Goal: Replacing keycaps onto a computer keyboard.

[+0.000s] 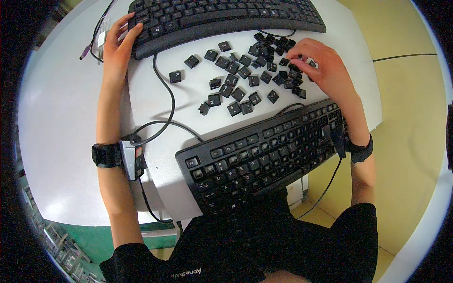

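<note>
At the far left, my left hand (119, 45) rests against the left end of a black keyboard (212, 26), thumb and fingers apart on its edge. My right hand (317, 63) is over the right side of a scatter of loose black keycaps (231, 80). Its thumb and forefinger are pinched together on a small black keycap (300, 57), partly hidden by the fingers. Nearer to me, a second black keyboard (264, 158) lies tilted at the table's front edge; many of its key places are without caps.
The white table (66, 155) carries everything. A black cable (171, 94) loops between the keyboards, and another cable with a purple plug (85, 53) lies at the far left. Black straps with devices (131, 158) sit on both my forearms. Yellowish floor (410, 118) shows on the right.
</note>
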{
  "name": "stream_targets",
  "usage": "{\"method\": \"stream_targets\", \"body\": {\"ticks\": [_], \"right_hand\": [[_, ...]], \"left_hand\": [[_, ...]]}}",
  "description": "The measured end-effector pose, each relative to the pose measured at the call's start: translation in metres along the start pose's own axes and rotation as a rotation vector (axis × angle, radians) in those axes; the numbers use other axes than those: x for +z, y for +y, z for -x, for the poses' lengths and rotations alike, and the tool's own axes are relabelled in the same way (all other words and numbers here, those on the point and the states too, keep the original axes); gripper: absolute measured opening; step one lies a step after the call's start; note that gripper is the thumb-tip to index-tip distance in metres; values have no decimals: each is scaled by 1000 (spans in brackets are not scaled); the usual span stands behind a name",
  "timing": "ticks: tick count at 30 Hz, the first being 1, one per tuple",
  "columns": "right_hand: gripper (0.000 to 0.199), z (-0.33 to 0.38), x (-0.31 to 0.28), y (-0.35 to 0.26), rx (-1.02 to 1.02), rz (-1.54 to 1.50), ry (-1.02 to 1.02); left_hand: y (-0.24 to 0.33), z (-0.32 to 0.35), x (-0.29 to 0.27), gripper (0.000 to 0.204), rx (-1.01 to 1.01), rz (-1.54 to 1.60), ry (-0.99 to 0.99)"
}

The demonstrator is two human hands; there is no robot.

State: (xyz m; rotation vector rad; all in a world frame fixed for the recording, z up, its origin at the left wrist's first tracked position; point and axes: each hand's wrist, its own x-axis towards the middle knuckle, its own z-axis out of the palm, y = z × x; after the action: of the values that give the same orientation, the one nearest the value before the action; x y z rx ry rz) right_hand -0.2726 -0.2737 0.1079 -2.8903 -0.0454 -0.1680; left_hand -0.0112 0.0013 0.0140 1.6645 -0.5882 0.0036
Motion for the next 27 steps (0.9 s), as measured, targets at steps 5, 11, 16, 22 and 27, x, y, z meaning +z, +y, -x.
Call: {"method": "stream_targets", "body": {"ticks": [5,11,16,22,27], "right_hand": [[14,1,16,11,-88,-9,106],[10,0,-3,-12,174,-172,-108],[10,27,-26,-44,217,-462,-300],[11,67,-7,-68,103,-525,-401],[15,74,-5,-74,193,-504,-329]], "left_hand": [[-4,1,3,39,-8,8,0],[-6,4,1,37,37,41,-21],[-12,0,1,36,27,-77,9],[-15,-6,-7,35,13,25,-60],[-8,-6,-6,35,-45,63,-55]]}}
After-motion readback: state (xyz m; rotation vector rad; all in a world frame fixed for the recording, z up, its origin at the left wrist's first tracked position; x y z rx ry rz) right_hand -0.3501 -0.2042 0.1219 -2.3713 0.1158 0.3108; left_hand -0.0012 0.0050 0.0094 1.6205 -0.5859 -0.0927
